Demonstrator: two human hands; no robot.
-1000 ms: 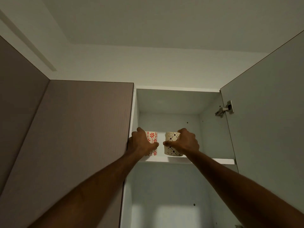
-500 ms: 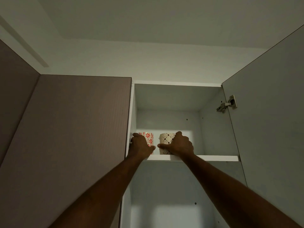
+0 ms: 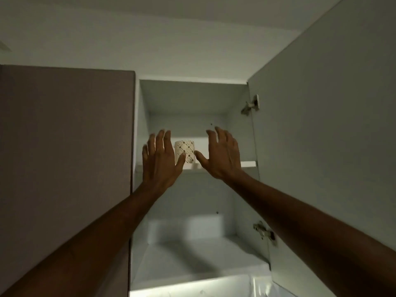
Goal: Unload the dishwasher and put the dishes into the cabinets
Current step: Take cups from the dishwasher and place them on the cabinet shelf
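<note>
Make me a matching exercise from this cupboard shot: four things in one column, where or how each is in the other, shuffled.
Things
1. cream cup with dark dotted pattern
2. left hand
3. metal upper hinge
4. brown closed cabinet door

Place or state
A. on the open door at the right
B. upright on the upper shelf
C. left of the open cupboard
D. open, fingers spread, holding nothing

Pairs: 1-B, 2-D, 3-A, 4-C

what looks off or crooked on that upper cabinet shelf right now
Nothing stands out. The patterned cup stands upright on the upper shelf, back from its front edge. Both the left hand and right hand are open and hold nothing. The left hand hides the shelf's left end.
</note>
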